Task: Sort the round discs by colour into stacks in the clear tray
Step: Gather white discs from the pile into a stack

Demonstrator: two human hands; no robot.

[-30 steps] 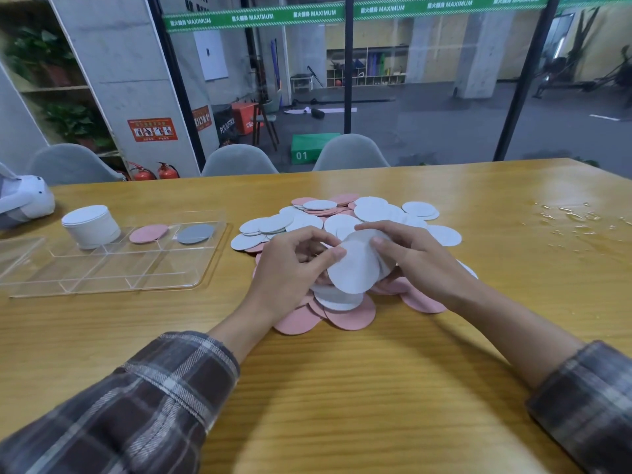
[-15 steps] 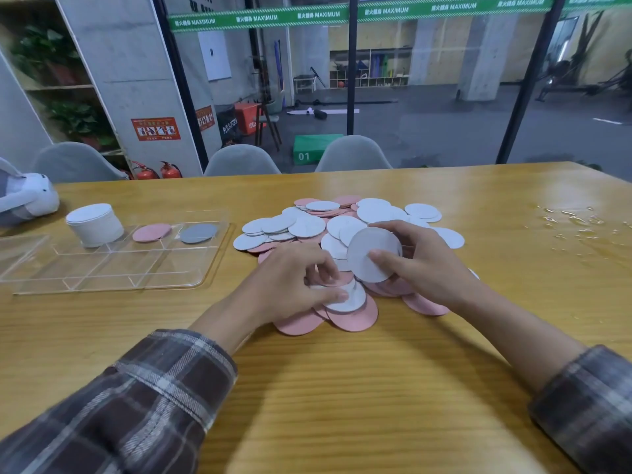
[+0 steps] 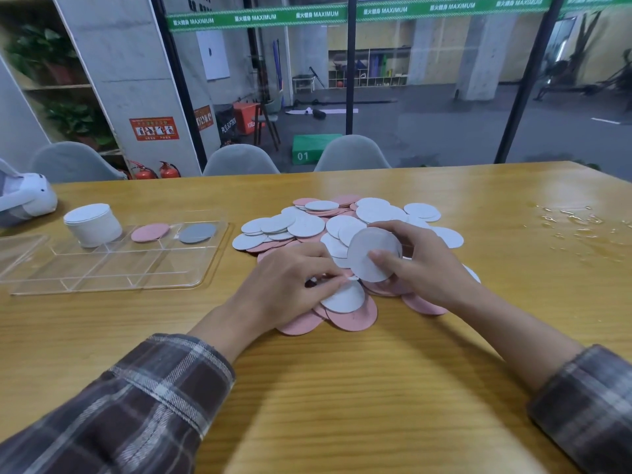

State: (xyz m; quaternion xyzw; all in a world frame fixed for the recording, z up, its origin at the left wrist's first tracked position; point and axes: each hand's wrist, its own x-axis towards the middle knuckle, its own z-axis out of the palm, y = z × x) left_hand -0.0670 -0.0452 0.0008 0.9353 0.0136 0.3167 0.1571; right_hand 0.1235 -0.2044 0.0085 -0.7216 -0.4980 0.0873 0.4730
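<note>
Two hands at mid-frame, both over the loose heap of white and pink round discs (image 3: 307, 225) on the yellow wooden table (image 3: 342, 388)

Right hand (image 3: 424, 268): grips one white round disc (image 3: 372, 254), tilted up on edge above the heap; thumb across its near face, other fingers curled round the rim behind

Left hand (image 3: 284, 285): fingers bent, thumb and fingertips meeting at the far edge of a second white disc (image 3: 343, 297) that lies flat on pink discs at the heap's near side; reads as a pinch on that edge

Clear plastic divided tray (image 3: 113, 268), left of centre, well apart from the heap. Back row of compartments, left to right:
- tall stack of white discs (image 3: 92, 224)
- single pink disc (image 3: 149, 232)
- single grey disc (image 3: 197, 232)

Front compartments hold nothing visible

Dark plaid sleeves (image 3: 154, 405) at lower left and lower right corners

Right edge of the table: patch of water droplets (image 3: 574, 217). Far left edge: white headset (image 3: 24, 200), partly cut off. Grey shell chairs (image 3: 239, 160) behind the table, glass wall beyond
</note>
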